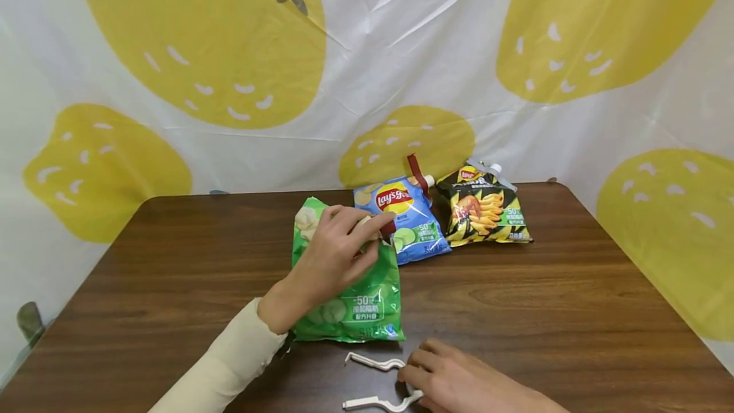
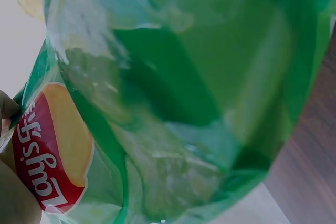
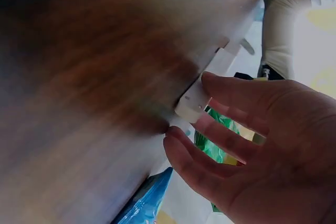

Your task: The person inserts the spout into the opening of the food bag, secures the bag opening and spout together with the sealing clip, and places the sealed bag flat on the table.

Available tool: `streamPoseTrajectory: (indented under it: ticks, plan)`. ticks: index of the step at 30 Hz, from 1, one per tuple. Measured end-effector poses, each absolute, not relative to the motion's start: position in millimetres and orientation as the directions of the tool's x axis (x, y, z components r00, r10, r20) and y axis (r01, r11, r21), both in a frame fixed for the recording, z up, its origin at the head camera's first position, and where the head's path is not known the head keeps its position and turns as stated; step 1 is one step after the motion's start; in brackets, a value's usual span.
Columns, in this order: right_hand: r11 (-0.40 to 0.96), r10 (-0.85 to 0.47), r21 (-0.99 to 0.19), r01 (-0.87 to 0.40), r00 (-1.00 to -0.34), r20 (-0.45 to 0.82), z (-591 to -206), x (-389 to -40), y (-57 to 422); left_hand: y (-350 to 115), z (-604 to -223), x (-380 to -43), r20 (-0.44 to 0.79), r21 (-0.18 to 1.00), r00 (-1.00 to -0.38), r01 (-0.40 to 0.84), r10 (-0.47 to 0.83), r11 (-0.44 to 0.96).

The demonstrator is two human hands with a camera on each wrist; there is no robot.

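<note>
In the head view, my left hand (image 1: 335, 250) holds the upper part of a green potato chip bag (image 1: 373, 285), its fingers bent over the bag. The green bag (image 2: 210, 77) fills most of the left wrist view, where parts of the hand show at the left edge. Nearer the front, a white bag clip (image 1: 375, 361) lies on the table with its two arms spread apart. My right hand (image 1: 453, 378) grips it near the joined end, which the fingers partly cover. The right wrist view shows the clip (image 3: 194, 103) between the thumb and fingers.
Behind the green bag, a blue chip bag (image 1: 421, 222) leans with a dark red clip (image 1: 417, 171) on it. To its right is a black chip bag (image 1: 487, 212) with a grey clip (image 1: 493, 174). A lemon-print cloth (image 1: 367, 50) hangs behind the wooden table (image 1: 545, 298).
</note>
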State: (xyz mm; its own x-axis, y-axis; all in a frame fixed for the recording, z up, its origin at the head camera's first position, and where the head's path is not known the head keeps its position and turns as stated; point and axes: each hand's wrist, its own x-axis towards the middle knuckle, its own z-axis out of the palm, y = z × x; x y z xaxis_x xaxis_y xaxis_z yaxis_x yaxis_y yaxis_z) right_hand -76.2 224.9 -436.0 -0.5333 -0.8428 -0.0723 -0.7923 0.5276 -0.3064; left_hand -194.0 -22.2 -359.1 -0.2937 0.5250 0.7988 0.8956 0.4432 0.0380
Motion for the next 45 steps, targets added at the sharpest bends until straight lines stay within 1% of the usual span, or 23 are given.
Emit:
streamPoseTrajectory:
  ticks: [3,4,6,7,10,12,13,14,16,19,21,22,25,27,28,30,33,35,39,45]
  plan:
    - [0.520,-0.842,-0.318,-0.792,-0.537,-0.040,-428,-71,222,-22,-358,-193,0.803,0.050,-0.296,0.899,0.518,0.435]
    - [0.510,-0.848,-0.310,-0.802,-0.529,-0.025,-423,-69,219,-22,-358,-193,0.806,0.055,-0.296,0.899,0.513,0.433]
    - [0.459,-0.873,-0.274,-0.845,-0.486,0.036,-417,-65,216,-22,-357,-192,0.812,0.071,-0.301,0.901,0.500,0.429]
    - [0.442,-0.883,-0.264,-0.857,-0.468,0.042,-410,-62,213,-22,-357,-192,0.816,0.080,-0.305,0.901,0.491,0.427]
    - [0.383,-0.912,-0.165,-0.909,-0.401,0.092,-403,-59,208,-23,-356,-191,0.824,0.112,-0.322,0.899,0.466,0.423]
    - [0.366,-0.919,-0.104,-0.925,-0.377,0.114,-401,-59,207,-23,-356,-191,0.826,0.136,-0.335,0.899,0.453,0.417]
    - [0.368,-0.919,-0.090,-0.926,-0.376,0.118,-401,-59,207,-23,-356,-191,0.829,0.144,-0.338,0.899,0.446,0.413]
    - [0.374,-0.917,-0.081,-0.924,-0.382,0.119,-400,-59,208,-23,-356,-190,0.831,0.152,-0.340,0.900,0.441,0.409]
    - [0.411,-0.900,-0.128,-0.902,-0.424,0.102,-397,-58,212,-23,-355,-190,0.832,0.167,-0.347,0.901,0.433,0.401]
    - [0.466,-0.855,-0.304,-0.831,-0.512,0.088,-384,-57,223,-23,-353,-189,0.832,0.179,-0.355,0.899,0.427,0.399]
    - [0.481,-0.814,-0.403,-0.778,-0.568,0.123,-371,-56,232,-23,-352,-188,0.827,0.190,-0.366,0.896,0.428,0.401]
    - [0.475,-0.795,-0.433,-0.766,-0.584,0.161,-364,-55,236,-23,-350,-188,0.825,0.195,-0.371,0.895,0.426,0.401]
    - [0.454,-0.740,-0.449,-0.769,-0.607,0.291,-345,-56,246,-24,-348,-187,0.822,0.222,-0.384,0.896,0.421,0.384]
    - [0.462,-0.693,-0.426,-0.778,-0.616,0.374,-337,-60,252,-25,-347,-187,0.820,0.238,-0.391,0.897,0.418,0.373]
    - [0.463,-0.675,-0.402,-0.790,-0.609,0.417,-335,-64,254,-25,-347,-187,0.820,0.245,-0.394,0.897,0.415,0.367]
    - [0.500,-0.635,-0.363,-0.786,-0.618,0.463,-334,-74,257,-25,-347,-186,0.817,0.259,-0.401,0.898,0.415,0.357]
    - [0.544,-0.595,-0.345,-0.764,-0.642,0.483,-338,-91,256,-25,-347,-184,0.812,0.264,-0.405,0.897,0.419,0.355]
    - [0.550,-0.582,-0.387,-0.740,-0.672,0.459,-342,-102,251,-25,-347,-181,0.810,0.267,-0.405,0.898,0.424,0.349]
    - [0.488,-0.566,-0.511,-0.708,-0.702,0.432,-349,-121,237,-24,-345,-179,0.800,0.294,-0.418,0.898,0.429,0.328]
    - [0.361,-0.529,-0.674,-0.645,-0.737,0.421,-354,-135,219,-29,-335,-180,0.769,0.483,-0.532,0.847,0.354,0.224]
